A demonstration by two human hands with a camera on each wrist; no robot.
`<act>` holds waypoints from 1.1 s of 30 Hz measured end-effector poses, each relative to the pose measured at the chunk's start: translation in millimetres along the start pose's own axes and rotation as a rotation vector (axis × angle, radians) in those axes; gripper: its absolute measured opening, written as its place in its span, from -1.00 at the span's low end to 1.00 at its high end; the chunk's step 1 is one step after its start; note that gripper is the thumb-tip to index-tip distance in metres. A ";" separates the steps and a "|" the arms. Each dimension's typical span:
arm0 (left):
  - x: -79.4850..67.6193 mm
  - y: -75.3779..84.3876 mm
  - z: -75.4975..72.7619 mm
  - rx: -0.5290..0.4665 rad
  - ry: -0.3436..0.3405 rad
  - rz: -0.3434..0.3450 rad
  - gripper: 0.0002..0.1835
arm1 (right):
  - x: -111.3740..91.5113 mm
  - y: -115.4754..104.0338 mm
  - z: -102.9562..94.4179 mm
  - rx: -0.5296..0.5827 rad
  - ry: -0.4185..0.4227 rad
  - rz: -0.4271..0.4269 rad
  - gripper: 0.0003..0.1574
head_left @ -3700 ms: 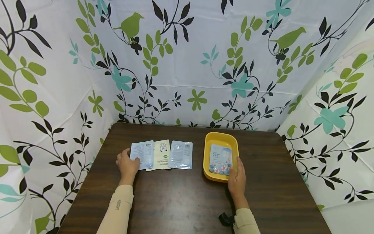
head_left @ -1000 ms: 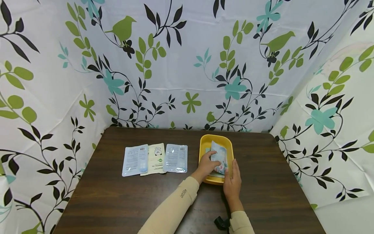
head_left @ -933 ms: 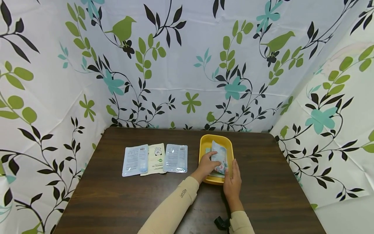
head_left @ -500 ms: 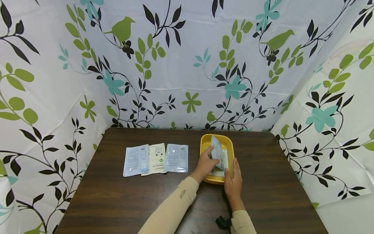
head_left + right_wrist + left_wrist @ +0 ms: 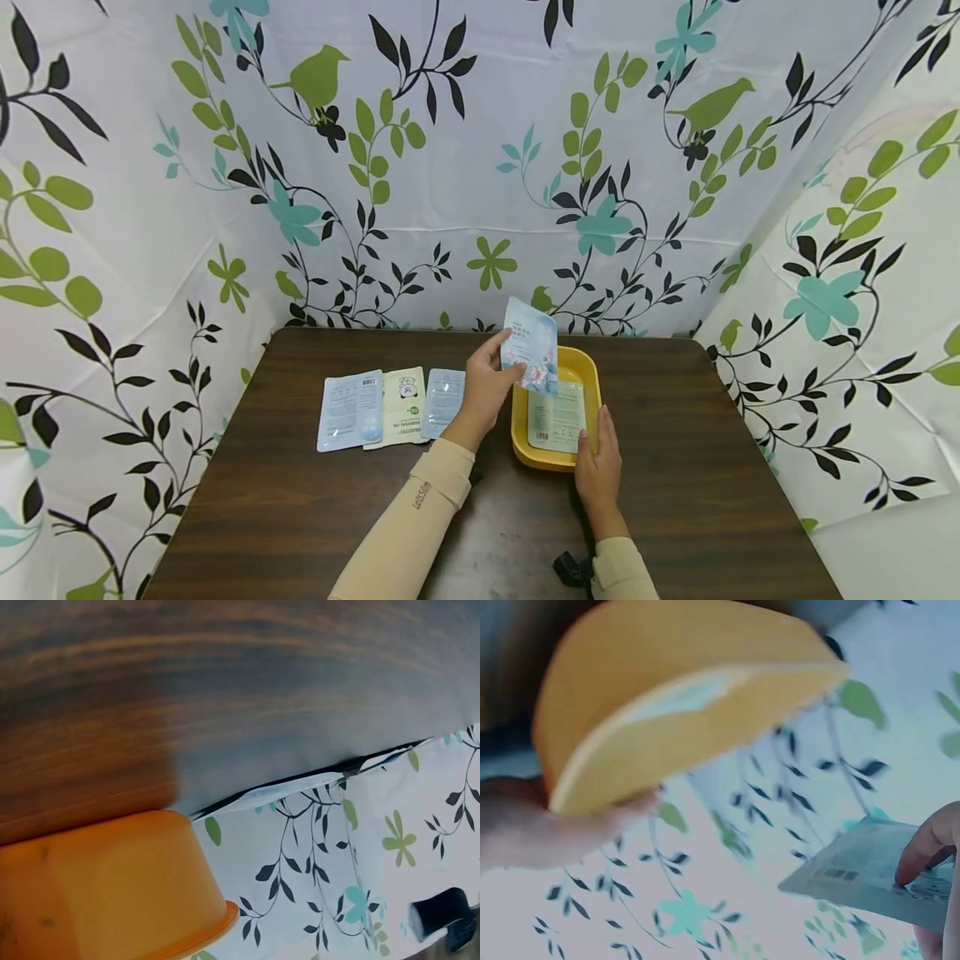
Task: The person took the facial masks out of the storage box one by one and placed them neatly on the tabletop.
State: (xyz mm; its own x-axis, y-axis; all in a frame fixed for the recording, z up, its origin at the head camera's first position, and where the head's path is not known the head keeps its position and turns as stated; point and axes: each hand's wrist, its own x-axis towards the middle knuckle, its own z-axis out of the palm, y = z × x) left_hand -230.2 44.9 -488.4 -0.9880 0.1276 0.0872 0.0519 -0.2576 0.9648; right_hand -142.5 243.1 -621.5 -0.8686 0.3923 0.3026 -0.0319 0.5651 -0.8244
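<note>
My left hand pinches a light blue sheet-mask sachet printed with pink flowers, tilted up above the left rim of the yellow tray. The left wrist view shows its barcode side facing down, apart from the tray. Inside the tray lies a pale green sachet, barcode near its lower left. My right hand grips the tray's near right side, thumb at the rim and fingers along the outer wall. In the right wrist view only the tray's outer wall appears; the hand is out of sight there.
Left of the tray, a blue sachet, a cream sachet and another blue sachet lie in a row, the last partly covered by my left hand. A black strap piece is by the right cuff. Patterned cloth surrounds the table.
My left hand went from the row of sachets to the tray, took the flowered blue sachet and lifted it up and left, uncovering the pale green one. The right hand stays at the tray.
</note>
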 end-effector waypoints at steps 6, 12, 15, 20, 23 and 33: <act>-24.2 31.4 -37.1 -0.073 0.119 0.074 -0.31 | 1.7 -3.0 0.0 0.004 0.006 -0.007 -0.24; -54.9 27.0 -79.7 -0.036 0.242 0.031 -0.30 | -0.2 -3.9 0.6 0.007 -0.013 0.020 -0.23; -68.5 13.0 -94.0 -0.008 0.289 -0.034 -0.30 | -1.3 -3.2 1.2 0.005 -0.004 0.029 -0.23; -85.4 -11.9 -109.8 0.047 0.325 -0.126 -0.30 | -1.3 -2.1 1.5 0.007 -0.012 0.038 -0.23; -92.7 -22.8 -117.1 0.118 0.336 -0.175 -0.30 | -0.9 -2.4 0.8 0.010 -0.020 0.039 -0.22; -112.3 -49.5 -138.0 0.385 0.385 -0.277 -0.31 | -2.1 -3.8 0.2 0.024 -0.012 0.028 -0.21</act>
State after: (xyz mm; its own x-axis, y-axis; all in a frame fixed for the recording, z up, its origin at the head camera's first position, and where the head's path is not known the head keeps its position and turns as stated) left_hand -141.9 -88.8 -580.2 -0.9502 -0.2333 -0.2066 -0.2367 0.1095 0.9654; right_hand -140.6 239.9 -619.0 -0.8751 0.3991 0.2738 -0.0194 0.5363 -0.8438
